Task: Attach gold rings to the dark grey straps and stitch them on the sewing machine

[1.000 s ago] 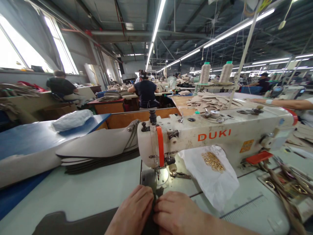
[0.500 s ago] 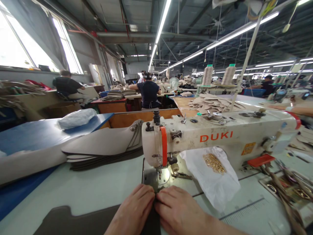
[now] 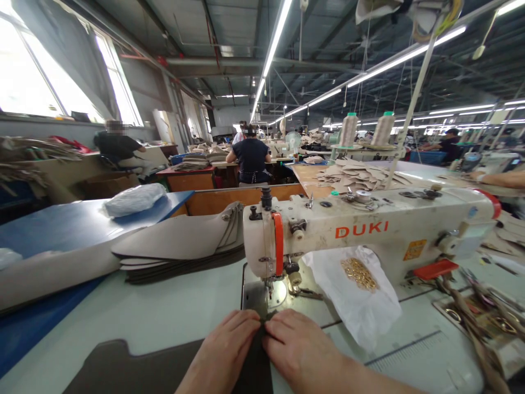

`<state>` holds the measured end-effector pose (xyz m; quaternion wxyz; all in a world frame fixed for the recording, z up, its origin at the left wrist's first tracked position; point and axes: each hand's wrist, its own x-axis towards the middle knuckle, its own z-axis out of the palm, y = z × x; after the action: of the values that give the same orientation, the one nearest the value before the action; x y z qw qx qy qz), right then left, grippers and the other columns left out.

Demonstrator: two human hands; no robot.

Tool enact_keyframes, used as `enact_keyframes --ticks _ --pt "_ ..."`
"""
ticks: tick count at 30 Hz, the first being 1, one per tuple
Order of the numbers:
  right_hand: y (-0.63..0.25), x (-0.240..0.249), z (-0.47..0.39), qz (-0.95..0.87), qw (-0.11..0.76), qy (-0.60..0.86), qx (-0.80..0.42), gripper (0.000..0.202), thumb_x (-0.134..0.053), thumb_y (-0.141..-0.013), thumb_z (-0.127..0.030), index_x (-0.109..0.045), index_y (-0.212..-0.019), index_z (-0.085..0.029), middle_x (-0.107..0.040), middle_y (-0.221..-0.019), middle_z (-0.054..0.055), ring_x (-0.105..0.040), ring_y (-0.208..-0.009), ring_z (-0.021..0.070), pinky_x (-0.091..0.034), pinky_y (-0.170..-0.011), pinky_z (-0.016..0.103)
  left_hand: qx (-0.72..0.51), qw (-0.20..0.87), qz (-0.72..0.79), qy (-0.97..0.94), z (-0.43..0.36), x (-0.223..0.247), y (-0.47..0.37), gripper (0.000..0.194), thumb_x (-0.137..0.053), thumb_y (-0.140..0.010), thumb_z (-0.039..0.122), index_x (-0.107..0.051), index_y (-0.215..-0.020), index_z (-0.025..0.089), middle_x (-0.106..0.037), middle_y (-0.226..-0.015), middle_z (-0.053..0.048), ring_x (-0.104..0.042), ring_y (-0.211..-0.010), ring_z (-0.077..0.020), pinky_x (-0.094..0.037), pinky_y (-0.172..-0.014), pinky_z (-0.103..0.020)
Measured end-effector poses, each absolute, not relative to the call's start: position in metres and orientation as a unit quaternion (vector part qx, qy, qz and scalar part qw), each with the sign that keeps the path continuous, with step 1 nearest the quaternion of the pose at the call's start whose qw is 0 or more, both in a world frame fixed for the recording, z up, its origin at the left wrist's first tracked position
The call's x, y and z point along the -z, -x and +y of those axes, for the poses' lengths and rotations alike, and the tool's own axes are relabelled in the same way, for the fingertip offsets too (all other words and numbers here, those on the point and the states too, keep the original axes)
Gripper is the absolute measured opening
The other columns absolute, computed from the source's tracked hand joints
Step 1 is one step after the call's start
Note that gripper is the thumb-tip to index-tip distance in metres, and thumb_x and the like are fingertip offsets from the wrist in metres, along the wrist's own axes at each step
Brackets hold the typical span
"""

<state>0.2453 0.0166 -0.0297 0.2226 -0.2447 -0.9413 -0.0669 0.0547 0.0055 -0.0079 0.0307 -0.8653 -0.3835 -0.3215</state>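
Observation:
A dark grey-brown cut panel (image 3: 135, 368) lies flat on the pale sewing table, running under both hands. My left hand (image 3: 225, 347) is closed on the panel's far edge, fingertips pinched together. Close beside it, my right hand (image 3: 299, 345) pinches the same edge, its fingers curled. Just beyond my fingertips are the presser foot and lit needle plate (image 3: 278, 294) of the white sewing machine (image 3: 311, 227). Between the two hands a small dark bit of the panel shows; the rest of the grip is hidden under my fingers.
A white bag (image 3: 365, 312) with gold metal pieces lies under the machine arm. Stacked grey panels (image 3: 176, 243) sit at left, near a blue-covered surface (image 3: 24, 230). A tray of hardware (image 3: 488, 323) stands at right. Co-workers sit farther back, and a forearm (image 3: 504, 179) shows at right.
The view has shifted slightly, so the machine head and stack sit a little farther right. Both hands keep their pinch on the panel edge, nearly unmoved. The seated co-worker ahead has drawn in an arm.

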Motion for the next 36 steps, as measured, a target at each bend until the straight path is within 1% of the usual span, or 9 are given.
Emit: enact_keyframes --ticks 6,11,15,19,23,25,30,36 --pt "-0.245 0.025 0.019 -0.944 0.219 0.236 0.077 0.006 -0.055 -0.085 -0.016 -0.061 -0.088 -0.014 -0.061 -0.088 0.005 -0.053 -0.084 0.0187 -0.045 -0.084 0.03 0.302 0.038 -0.365 0.88 0.007 0.006 -0.055 0.033 -0.042 -0.08 0.0 -0.064 -0.09 0.021 -0.073 -0.086 -0.002 -0.069 -0.079 -0.015 -0.06 -0.076 -0.024" --pt "-0.249 0.019 0.03 -0.949 0.188 0.239 0.086 0.005 -0.058 -0.086 -0.018 -0.061 -0.088 -0.015 -0.061 -0.089 0.004 -0.054 -0.086 0.0184 -0.045 -0.083 0.03 0.304 0.082 -0.339 0.887 0.022 0.007 -0.058 0.032 -0.04 -0.082 0.001 -0.064 -0.088 0.021 -0.074 -0.083 -0.001 -0.07 -0.076 -0.0145 -0.06 -0.076 -0.023" --pt "-0.251 0.024 0.041 -0.944 0.179 0.263 0.089 0.006 -0.059 -0.086 -0.02 -0.059 -0.09 -0.016 -0.06 -0.092 0.004 -0.053 -0.088 0.0184 -0.044 -0.083 0.031 0.309 0.076 -0.334 0.887 0.04 0.011 -0.06 0.027 -0.044 -0.083 0.004 -0.064 -0.09 0.021 -0.074 -0.086 -0.002 -0.07 -0.079 -0.0158 -0.06 -0.077 -0.025" --pt "-0.252 0.029 0.05 -0.938 0.179 0.285 0.078 0.006 -0.06 -0.086 -0.02 -0.057 -0.09 -0.016 -0.06 -0.092 0.003 -0.054 -0.088 0.0179 -0.044 -0.082 0.031 0.317 0.066 -0.328 0.888 0.053 0.011 -0.062 0.023 -0.045 -0.084 0.008 -0.064 -0.087 0.021 -0.074 -0.084 -0.003 -0.07 -0.078 -0.0154 -0.06 -0.076 -0.023" --pt "-0.252 0.031 0.055 -0.94 0.174 0.286 0.06 0.006 -0.056 -0.087 -0.017 -0.056 -0.092 -0.016 -0.061 -0.096 0.004 -0.055 -0.089 0.0185 -0.045 -0.08 0.032 0.324 0.098 -0.307 0.889 0.061 0.01 -0.063 0.025 -0.043 -0.088 0.009 -0.064 -0.087 0.021 -0.075 -0.083 -0.002 -0.071 -0.078 -0.0149 -0.059 -0.079 -0.023" --pt "-0.252 0.031 0.056 -0.94 0.168 0.291 0.06 0.007 -0.057 -0.085 -0.016 -0.056 -0.092 -0.016 -0.061 -0.096 0.004 -0.056 -0.087 0.0189 -0.045 -0.078 0.033 0.333 0.096 -0.307 0.887 0.062 0.011 -0.062 0.025 -0.043 -0.089 0.01 -0.065 -0.086 0.021 -0.076 -0.082 -0.002 -0.071 -0.077 -0.0151 -0.06 -0.077 -0.023" --pt "-0.251 0.028 0.055 -0.939 0.156 0.299 0.074 0.007 -0.056 -0.085 -0.014 -0.055 -0.091 -0.016 -0.063 -0.096 0.006 -0.057 -0.082 0.0186 -0.045 -0.075 0.033 0.35 0.045 -0.335 0.874 0.065 0.014 -0.061 0.022 -0.047 -0.088 0.015 -0.067 -0.085 0.023 -0.076 -0.082 -0.002 -0.072 -0.079 -0.0153 -0.061 -0.073 -0.022" --pt "-0.251 0.022 0.055 -0.937 0.15 0.305 0.078 0.005 -0.055 -0.086 -0.012 -0.055 -0.089 -0.017 -0.064 -0.097 0.006 -0.058 -0.081 0.018 -0.045 -0.075 0.031 0.363 0.066 -0.328 0.87 0.067 0.011 -0.063 0.025 -0.044 -0.091 0.02 -0.067 -0.083 0.023 -0.076 -0.079 -0.002 -0.072 -0.076 -0.0156 -0.061 -0.07 -0.023"
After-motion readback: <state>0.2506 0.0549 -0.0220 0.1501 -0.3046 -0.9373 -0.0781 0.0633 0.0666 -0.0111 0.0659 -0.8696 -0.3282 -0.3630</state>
